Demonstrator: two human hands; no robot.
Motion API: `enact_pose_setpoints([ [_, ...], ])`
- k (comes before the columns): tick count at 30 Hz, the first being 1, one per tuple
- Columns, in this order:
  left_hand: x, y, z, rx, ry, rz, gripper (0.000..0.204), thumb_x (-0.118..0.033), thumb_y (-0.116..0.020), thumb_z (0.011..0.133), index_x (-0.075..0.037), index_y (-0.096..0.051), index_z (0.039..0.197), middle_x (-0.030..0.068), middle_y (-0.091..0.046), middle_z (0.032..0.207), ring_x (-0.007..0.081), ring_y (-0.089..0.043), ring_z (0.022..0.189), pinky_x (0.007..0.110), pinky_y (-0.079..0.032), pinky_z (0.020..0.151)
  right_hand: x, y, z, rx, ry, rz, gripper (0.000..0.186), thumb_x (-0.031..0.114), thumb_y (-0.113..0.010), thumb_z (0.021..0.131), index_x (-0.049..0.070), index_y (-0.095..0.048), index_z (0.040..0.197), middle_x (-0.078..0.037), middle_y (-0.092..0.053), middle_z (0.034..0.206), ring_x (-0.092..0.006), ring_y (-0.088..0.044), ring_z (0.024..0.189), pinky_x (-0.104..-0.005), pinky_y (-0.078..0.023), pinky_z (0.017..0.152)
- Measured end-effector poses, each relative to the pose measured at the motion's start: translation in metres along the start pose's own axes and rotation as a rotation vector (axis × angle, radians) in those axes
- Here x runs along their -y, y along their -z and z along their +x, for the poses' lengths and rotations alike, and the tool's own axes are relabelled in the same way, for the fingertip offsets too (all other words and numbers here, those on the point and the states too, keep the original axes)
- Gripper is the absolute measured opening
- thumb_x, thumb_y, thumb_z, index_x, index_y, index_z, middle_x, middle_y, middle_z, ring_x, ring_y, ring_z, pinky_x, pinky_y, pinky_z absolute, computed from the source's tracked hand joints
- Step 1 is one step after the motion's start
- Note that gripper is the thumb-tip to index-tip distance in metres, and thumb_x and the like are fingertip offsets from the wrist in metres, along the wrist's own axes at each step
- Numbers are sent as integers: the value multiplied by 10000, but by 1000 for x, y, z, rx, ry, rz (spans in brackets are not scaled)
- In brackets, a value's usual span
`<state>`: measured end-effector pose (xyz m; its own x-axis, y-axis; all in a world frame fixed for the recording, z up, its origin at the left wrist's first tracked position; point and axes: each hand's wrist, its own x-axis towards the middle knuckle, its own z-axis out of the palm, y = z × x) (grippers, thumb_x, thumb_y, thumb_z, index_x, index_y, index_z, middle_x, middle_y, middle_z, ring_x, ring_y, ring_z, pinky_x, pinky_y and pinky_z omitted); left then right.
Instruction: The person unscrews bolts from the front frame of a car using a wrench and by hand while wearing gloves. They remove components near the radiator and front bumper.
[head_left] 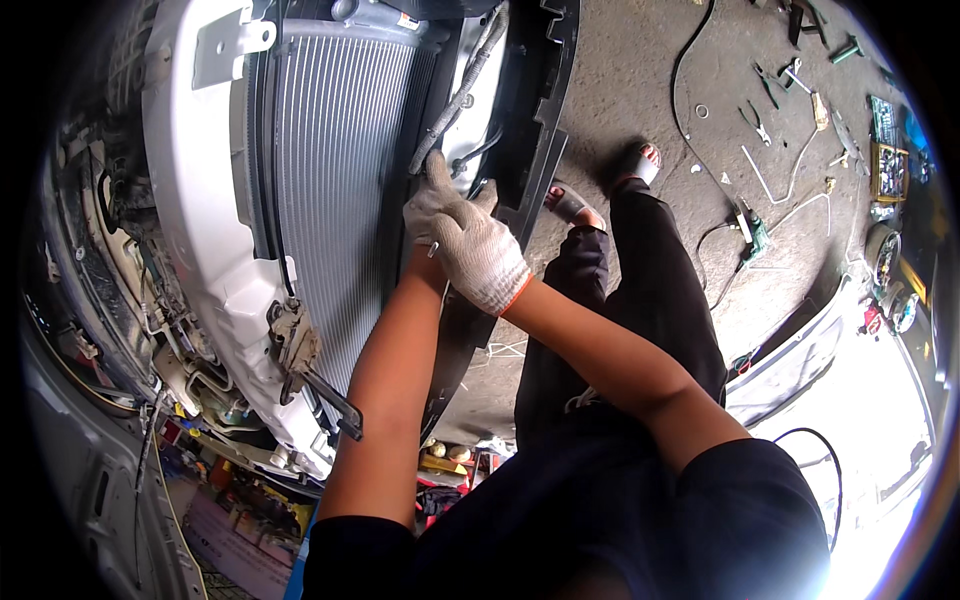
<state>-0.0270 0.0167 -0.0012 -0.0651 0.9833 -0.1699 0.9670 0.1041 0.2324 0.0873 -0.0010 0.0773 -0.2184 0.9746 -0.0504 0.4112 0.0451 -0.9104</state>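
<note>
Both hands wear pale knitted work gloves and meet beside a finned radiator in a vehicle's front end. My left hand reaches up along the radiator's right side, one finger stretched to the lower end of a grey wrapped wiring harness. Its thumb stands apart; the other fingers are mostly hidden. My right hand crosses over it with fingers curled. A small metal pin-like end pokes out beside those curled fingers; the rest of it is hidden. A black plastic bumper part lies just right of the hands.
A white body panel with a latch runs left of the radiator. On the concrete floor at right lie pliers, a green power tool, a black cable and bent wires. A white panel lies lower right.
</note>
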Motion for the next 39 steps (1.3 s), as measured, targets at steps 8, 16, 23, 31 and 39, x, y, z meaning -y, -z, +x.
enact_pose_setpoints([
  [8,-12,10,2,79,57,44,994,-462,-936,709,20,-460,1437,136,-672,1191,246,-689,1072,310,-554,917,-3,3,6,19,-26,-32,166,62,-634,857,34,-632,1021,-187,-668,1097,-435,-717,861,-513,-613,734],
  [16,32,-19,1,98,15,-28,812,-565,-742,849,-45,-448,1399,163,-727,1130,339,-740,956,436,-588,816,-9,7,22,132,-203,-6,239,70,-609,937,-16,-658,1154,-233,-686,1165,-424,-709,1008,-488,-589,907],
  [23,-13,19,14,183,94,59,847,-627,-769,786,-74,-442,1337,163,-740,1147,367,-753,1003,479,-606,833,-67,33,108,-28,-569,-28,261,188,-520,1014,-55,-614,1024,-322,-703,970,-476,-713,936,-512,-580,826],
  [31,-12,17,17,120,-21,58,821,-631,-761,813,-54,-467,1318,197,-721,1158,374,-739,1013,451,-597,819,-48,31,81,-335,-352,8,209,206,-544,1043,0,-582,1044,-277,-689,889,-494,-689,860,-549,-564,759],
  [39,21,-18,4,210,165,-177,806,-577,-810,782,-88,-495,1339,200,-711,1134,368,-737,1019,472,-579,860,1,-7,-4,17,-166,-43,149,122,-683,866,64,-644,997,-171,-648,1090,-418,-704,941,-492,-605,768],
])
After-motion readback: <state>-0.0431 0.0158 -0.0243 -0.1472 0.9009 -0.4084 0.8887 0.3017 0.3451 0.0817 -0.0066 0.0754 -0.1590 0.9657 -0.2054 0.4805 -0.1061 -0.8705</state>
